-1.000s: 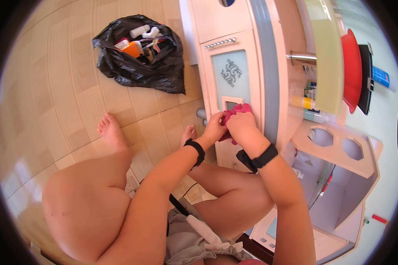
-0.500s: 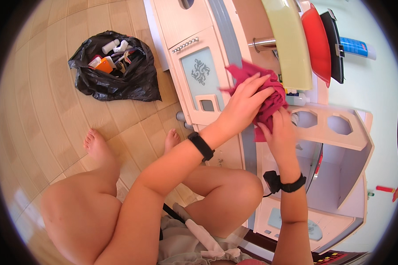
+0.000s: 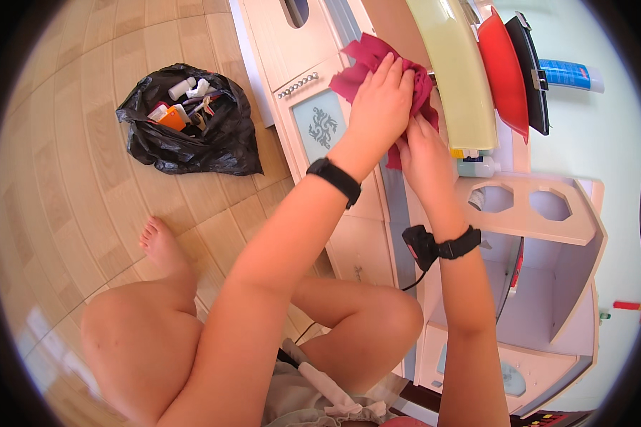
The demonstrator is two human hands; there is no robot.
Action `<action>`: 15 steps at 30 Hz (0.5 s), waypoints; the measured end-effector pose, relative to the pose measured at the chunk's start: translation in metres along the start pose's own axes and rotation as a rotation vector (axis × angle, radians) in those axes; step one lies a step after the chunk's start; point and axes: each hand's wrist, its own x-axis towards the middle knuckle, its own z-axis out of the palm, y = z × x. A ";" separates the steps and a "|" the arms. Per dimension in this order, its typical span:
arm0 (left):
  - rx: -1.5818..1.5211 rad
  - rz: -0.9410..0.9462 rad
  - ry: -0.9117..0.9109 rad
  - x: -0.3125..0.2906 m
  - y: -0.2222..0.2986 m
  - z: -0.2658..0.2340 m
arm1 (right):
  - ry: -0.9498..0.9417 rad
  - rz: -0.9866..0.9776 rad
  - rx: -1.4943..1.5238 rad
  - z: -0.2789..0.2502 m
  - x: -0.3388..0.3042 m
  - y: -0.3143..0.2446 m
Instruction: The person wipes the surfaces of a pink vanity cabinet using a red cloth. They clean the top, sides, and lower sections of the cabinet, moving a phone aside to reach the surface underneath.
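Here's my left hand (image 3: 383, 92) curled over the crumpled magenta cloth (image 3: 367, 60) above the cabinet (image 3: 310, 53), my right hand (image 3: 431, 156) gripping its lower end! Swing wide and the loose folds could catch the yellow-green container (image 3: 457, 78), knocking it over. Around me: wood-look floor (image 3: 64, 156), open black plastic bag (image 3: 214, 153), peach cabinet doors, octagon-holed shelf unit (image 3: 516, 222), pale wall (image 3: 573, 153).

Black plastic bag (image 3: 203, 153) of small items (image 3: 172, 119) on wood-patterned floor (image 3: 71, 171), red dish (image 3: 502, 77), blue tube (image 3: 564, 74)
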 end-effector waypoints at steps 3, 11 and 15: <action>0.118 0.033 0.035 0.023 -0.015 0.007 | 0.052 -0.011 0.039 0.010 0.023 0.008; 0.170 0.097 -0.128 0.045 -0.021 -0.003 | 0.065 -0.055 0.135 0.014 0.031 0.017; 0.148 0.125 -0.367 0.027 0.003 -0.023 | -0.098 -0.023 0.172 -0.013 0.000 0.009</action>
